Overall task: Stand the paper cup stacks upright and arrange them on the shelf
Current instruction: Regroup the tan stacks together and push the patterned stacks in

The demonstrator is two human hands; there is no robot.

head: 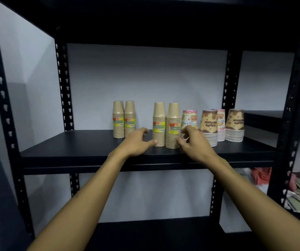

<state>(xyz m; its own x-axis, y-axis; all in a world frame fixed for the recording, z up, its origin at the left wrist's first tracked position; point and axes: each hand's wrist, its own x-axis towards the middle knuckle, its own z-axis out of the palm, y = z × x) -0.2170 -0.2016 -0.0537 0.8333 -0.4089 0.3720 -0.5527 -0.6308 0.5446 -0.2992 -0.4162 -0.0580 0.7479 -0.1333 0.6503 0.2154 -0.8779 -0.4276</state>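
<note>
Partly hidden behind the right hand [193,142], a pink stack [189,118] stands mid-frame; its loosely curled fingers touch the brown stacks [165,125]; the left hand [138,142], relaxed, flanks them.

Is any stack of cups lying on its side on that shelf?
No, every stack on the shelf stands upright, from the plain brown stacks on the left to the patterned stacks on the right.
</note>
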